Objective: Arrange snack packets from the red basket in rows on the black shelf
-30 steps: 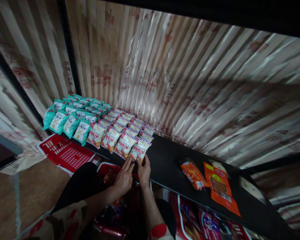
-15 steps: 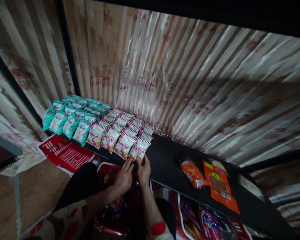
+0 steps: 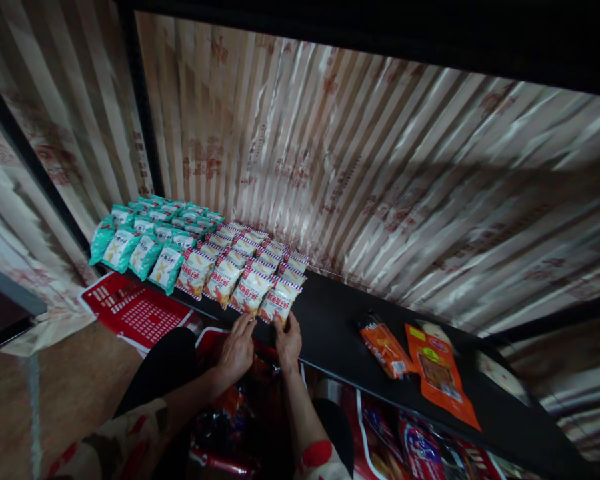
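Several white snack bags (image 3: 249, 289) with red lettering and striped edges stand in rows on a black shelf. My right hand (image 3: 288, 343) is at the lower right corner of the rightmost front bag (image 3: 277, 301), with the thumb on its front and a finger along its side. Just left of it, my left hand (image 3: 236, 350) has its fingers stretched out, fingertips at the bottom edge of the neighbouring front bag. Whether they press on it cannot be made out. Rows of teal snack bags (image 3: 167, 267) stand to the left.
Two orange packets (image 3: 387, 350) (image 3: 440, 370) lie on the right of the black shelf (image 3: 325, 320). A red basket (image 3: 135, 313) is below at left, and baskets holding packaged snacks (image 3: 420, 447) are under the front edge. Patterned curtain sheeting (image 3: 370, 167) hangs behind.
My left hand has moved left, away from my right hand, to the neighbouring white bag. My right hand stays at the rightmost bag. The view has shifted slightly.
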Action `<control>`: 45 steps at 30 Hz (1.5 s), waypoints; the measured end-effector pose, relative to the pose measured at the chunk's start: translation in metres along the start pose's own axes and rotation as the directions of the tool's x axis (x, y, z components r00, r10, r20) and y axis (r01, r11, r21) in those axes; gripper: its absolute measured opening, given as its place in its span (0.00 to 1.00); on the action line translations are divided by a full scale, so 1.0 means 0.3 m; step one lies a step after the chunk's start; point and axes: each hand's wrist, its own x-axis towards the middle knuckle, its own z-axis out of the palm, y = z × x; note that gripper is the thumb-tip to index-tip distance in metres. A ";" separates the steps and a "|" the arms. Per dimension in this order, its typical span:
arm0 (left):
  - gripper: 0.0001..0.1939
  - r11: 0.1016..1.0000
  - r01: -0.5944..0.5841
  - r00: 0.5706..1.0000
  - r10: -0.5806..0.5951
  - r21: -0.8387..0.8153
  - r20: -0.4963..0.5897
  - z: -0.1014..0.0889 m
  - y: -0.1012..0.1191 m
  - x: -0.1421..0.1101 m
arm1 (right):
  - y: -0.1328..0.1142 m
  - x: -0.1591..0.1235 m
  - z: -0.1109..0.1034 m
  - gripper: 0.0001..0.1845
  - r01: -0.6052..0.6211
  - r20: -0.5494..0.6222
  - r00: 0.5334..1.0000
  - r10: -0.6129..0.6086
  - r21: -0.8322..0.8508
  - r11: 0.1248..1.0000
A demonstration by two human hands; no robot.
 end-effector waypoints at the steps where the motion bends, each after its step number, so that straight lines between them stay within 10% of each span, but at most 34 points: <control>1: 0.26 1.000 -0.003 1.000 0.003 0.000 0.001 0.002 -0.004 0.004 | 0.000 0.001 0.001 0.35 0.004 -0.001 1.000 -0.004 0.000 1.000; 30: 0.27 0.994 -0.065 0.987 0.078 0.093 -0.140 -0.051 -0.016 0.105 | -0.018 0.069 0.003 0.39 -0.033 -0.034 0.999 0.039 0.155 0.987; 45: 0.28 0.971 -0.113 0.987 0.135 0.213 -0.092 0.030 -0.070 0.176 | -0.027 0.125 0.076 0.44 0.059 0.018 0.998 -0.061 0.092 0.994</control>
